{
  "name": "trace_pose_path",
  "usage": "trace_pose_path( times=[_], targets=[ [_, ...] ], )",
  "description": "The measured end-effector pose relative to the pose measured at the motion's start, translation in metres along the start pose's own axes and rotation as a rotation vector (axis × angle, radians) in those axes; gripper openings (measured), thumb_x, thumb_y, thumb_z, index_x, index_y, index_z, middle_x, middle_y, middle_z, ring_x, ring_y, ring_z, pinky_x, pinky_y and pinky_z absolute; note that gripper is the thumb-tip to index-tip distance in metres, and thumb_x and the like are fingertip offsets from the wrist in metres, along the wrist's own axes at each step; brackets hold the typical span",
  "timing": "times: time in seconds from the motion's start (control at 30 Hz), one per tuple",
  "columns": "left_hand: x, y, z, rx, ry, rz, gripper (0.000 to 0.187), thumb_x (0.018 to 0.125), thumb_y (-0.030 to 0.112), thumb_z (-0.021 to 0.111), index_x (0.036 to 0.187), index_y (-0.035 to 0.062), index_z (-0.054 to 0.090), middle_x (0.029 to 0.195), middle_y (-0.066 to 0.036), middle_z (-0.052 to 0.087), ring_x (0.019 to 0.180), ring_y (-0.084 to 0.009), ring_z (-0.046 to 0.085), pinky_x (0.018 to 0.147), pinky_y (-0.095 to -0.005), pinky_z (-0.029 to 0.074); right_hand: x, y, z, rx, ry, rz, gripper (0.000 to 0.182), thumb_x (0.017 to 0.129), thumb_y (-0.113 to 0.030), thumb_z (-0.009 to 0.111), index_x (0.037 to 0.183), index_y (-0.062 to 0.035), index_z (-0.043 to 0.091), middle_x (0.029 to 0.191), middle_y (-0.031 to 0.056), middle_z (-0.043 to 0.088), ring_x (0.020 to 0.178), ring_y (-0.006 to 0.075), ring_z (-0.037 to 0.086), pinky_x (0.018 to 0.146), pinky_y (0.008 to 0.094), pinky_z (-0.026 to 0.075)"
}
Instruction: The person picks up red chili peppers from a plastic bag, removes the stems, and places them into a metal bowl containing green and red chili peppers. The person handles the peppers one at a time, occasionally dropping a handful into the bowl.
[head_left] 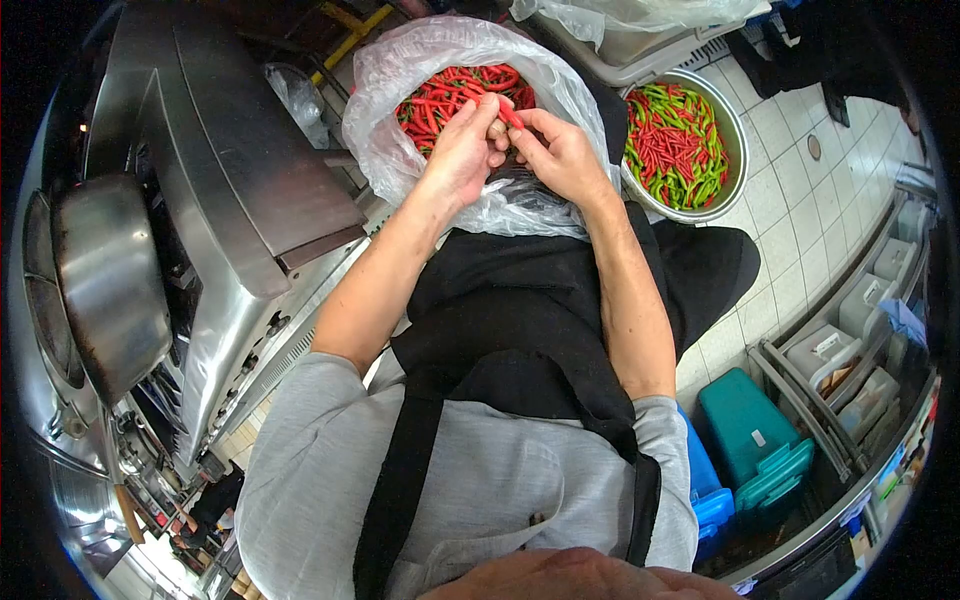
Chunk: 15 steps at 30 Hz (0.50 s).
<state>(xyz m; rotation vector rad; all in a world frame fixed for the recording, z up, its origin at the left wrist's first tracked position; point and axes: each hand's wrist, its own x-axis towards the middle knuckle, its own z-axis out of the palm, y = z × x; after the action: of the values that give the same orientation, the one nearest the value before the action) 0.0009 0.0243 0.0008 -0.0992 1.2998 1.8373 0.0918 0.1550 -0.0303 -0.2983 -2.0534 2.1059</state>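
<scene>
My left hand (468, 148) and my right hand (562, 158) meet over an open clear plastic bag (390, 75). Between their fingertips is a red chili pepper (511, 116), pinched from both sides. Many red chilies with green stems (470, 85) fill the bag below my hands. The bag's rim is spread wide and its near side lies against my black apron (520, 270). Right of the bag, a round metal bowl (742, 150) on the floor holds a mix of red and green chilies (675, 145).
A stainless steel kitchen unit (240, 140) stands close on my left, with a large metal pot (112, 285) beyond it. Behind the bowl is a plastic-covered crate (640, 65). Teal (750, 425) and blue bins stand at lower right, near a metal rack. A person's dark-clothed legs (840, 50) show at upper right.
</scene>
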Motion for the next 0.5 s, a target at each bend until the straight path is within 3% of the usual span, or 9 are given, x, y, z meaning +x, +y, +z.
trace_pose_path(
  times=[0.1,0.23,0.3,0.5],
  targets=[
    [-0.005,-0.005,0.004,0.032,0.048,0.031,0.022,0.105,0.035,0.054,0.107,0.0137,0.06,0.072,0.006,0.05,0.064,-0.0061,0.046,0.052,-0.023,0.034,-0.001,-0.001,-0.002,-0.076,0.004,-0.01,0.017,0.096,-0.013,0.06,0.106,-0.0004,0.068,0.083,0.0106,0.07,0.074,0.0156,0.068,0.067,0.031,0.052],
    [-0.005,-0.008,0.004,0.123,0.097,0.053,0.022,0.104,0.034,0.055,0.103,0.0124,0.061,0.073,0.005,0.051,0.064,-0.0069,0.046,0.051,-0.0232,0.034,-0.005,-0.01,-0.003,-0.176,0.018,-0.128,0.014,0.094,-0.01,0.06,0.1,-0.0003,0.068,0.083,0.0128,0.07,0.074,0.0203,0.068,0.068,0.0336,0.052],
    [0.001,-0.007,-0.003,0.181,0.119,-0.055,0.018,0.101,0.029,0.057,0.094,0.012,0.061,0.073,0.004,0.053,0.062,-0.0066,0.048,0.049,-0.0226,0.034,-0.006,-0.014,-0.002,-0.248,0.022,-0.184,0.012,0.092,-0.009,0.06,0.094,-0.0004,0.068,0.082,0.0145,0.069,0.075,0.0258,0.069,0.069,0.0358,0.052],
    [0.009,0.017,-0.003,0.234,0.035,-0.305,0.022,0.098,0.023,0.054,0.08,0.0109,0.06,0.073,0.001,0.055,0.065,-0.0123,0.051,0.056,-0.0296,0.038,-0.005,-0.008,-0.002,-0.318,0.008,-0.211,0.011,0.089,-0.011,0.062,0.093,-0.0019,0.068,0.08,0.0153,0.067,0.076,0.0292,0.069,0.068,0.0373,0.053]
  ],
)
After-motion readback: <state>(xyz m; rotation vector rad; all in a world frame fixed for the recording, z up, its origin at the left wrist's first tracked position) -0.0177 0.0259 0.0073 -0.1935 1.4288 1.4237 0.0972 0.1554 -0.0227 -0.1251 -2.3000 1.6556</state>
